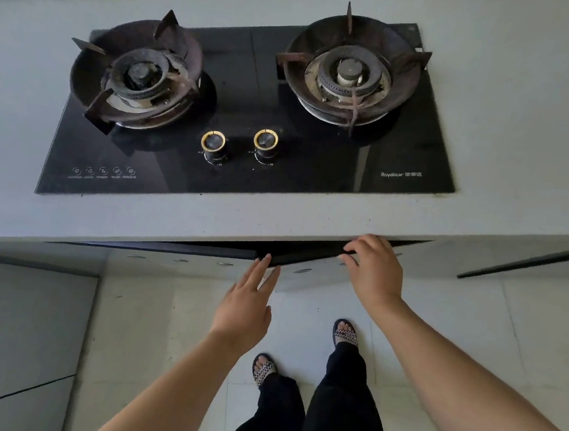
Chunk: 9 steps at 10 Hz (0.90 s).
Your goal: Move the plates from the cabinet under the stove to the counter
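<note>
Below the grey worktop and its black two-burner stove, the cabinet's right-hand door stands slightly ajar. Its dark top edge runs lengthwise from frame centre up toward the right. The right hand curls its fingers over that edge. The left hand touches the edge's centre end with straight, close-set fingers. The plates cannot be seen. Pale floor tiles fill the lower frame.
</note>
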Tool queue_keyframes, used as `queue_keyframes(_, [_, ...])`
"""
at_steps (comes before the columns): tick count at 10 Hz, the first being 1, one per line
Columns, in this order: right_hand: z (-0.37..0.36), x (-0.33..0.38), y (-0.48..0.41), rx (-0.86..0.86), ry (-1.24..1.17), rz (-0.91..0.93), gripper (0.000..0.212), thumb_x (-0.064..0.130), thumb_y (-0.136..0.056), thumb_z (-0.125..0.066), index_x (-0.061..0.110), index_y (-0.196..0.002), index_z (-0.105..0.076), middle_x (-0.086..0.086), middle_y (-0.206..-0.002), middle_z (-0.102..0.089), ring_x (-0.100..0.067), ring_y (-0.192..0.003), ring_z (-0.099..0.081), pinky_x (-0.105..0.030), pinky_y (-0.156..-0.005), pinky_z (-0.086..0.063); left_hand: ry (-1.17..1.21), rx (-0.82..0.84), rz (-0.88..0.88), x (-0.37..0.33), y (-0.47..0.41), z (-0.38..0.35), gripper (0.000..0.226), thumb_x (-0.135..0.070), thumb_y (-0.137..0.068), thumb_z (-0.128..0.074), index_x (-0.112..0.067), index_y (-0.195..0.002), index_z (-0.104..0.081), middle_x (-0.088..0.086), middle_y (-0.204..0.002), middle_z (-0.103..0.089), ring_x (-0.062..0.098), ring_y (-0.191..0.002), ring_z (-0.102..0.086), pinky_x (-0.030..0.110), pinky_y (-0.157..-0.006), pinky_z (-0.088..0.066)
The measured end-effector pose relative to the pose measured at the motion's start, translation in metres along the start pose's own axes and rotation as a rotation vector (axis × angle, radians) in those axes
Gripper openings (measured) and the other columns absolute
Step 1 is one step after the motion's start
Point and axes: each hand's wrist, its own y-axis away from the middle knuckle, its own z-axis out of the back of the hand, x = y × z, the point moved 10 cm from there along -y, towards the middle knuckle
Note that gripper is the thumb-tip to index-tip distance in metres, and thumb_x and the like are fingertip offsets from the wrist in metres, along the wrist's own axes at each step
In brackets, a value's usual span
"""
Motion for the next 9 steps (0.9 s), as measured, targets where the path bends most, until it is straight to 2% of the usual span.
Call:
queue_keyframes(1, [-0.001,-0.003,0.005,-0.023,0.026,-0.074,0.015,0.019,-0.083,-0.067,0.006,-0.092,-0.068,-0.006,-0.097,-0.062,-0.024,-0.098,-0.052,-0.027,-0.061,-0.039,-0.05,0.023,-0.049,0.002,-0.001,-0.002,0.072,-0.016,-0.092,-0.043,-0.027,-0.149,0.0,-0.013,-0.152,0.025,0.01,-0.143,0.016,0.033,-0.115,-0.013])
queue_keyframes(2, [0.002,0.003,0.011,-0.017,0.038,-0.114,0.021,0.022,-0.086,-0.063,0.006,-0.099,-0.066,-0.005,-0.103,-0.059,-0.024,-0.101,-0.05,-0.03,-0.063,-0.042,-0.099,0.057,-0.075,0.004,0.001,-0.001,0.072,-0.014,-0.091,-0.042,-0.027,-0.149,-0.001,-0.01,-0.155,0.021,0.012,-0.144,0.013,0.034,-0.115,-0.011])
queue_keyframes(5, [0.015,0.022,0.045,0.152,0.047,-0.108,0.033,0.028,-0.09,-0.056,0.012,-0.119,-0.056,-0.002,-0.121,-0.054,-0.02,-0.111,-0.046,-0.033,-0.079,-0.046,-0.142,0.15,-0.035,-0.005,0.015,0.007,0.072,-0.019,-0.092,-0.046,-0.027,-0.149,-0.002,-0.004,-0.158,0.01,0.019,-0.145,0.001,0.039,-0.11,-0.027])
queue_keyframes(7, [0.046,0.033,0.073,0.195,0.011,-0.043,0.039,0.032,-0.09,-0.056,0.013,-0.123,-0.052,-0.002,-0.126,-0.053,-0.02,-0.114,-0.047,-0.035,-0.087,-0.045,-0.125,0.074,0.007,-0.03,0.036,0.036,0.07,-0.02,-0.092,-0.049,-0.026,-0.149,-0.008,-0.003,-0.159,-0.005,0.02,-0.144,-0.011,0.041,-0.105,-0.036])
queue_keyframes(9, [0.089,0.04,0.104,0.207,-0.013,0.049,0.05,0.039,-0.088,-0.056,0.014,-0.13,-0.044,-0.002,-0.132,-0.048,-0.019,-0.12,-0.044,-0.036,-0.092,-0.043,-0.096,-0.069,0.002,-0.069,0.073,0.068,0.069,-0.023,-0.091,-0.05,-0.025,-0.149,-0.011,-0.001,-0.158,-0.011,0.021,-0.143,-0.015,0.041,-0.107,-0.036])
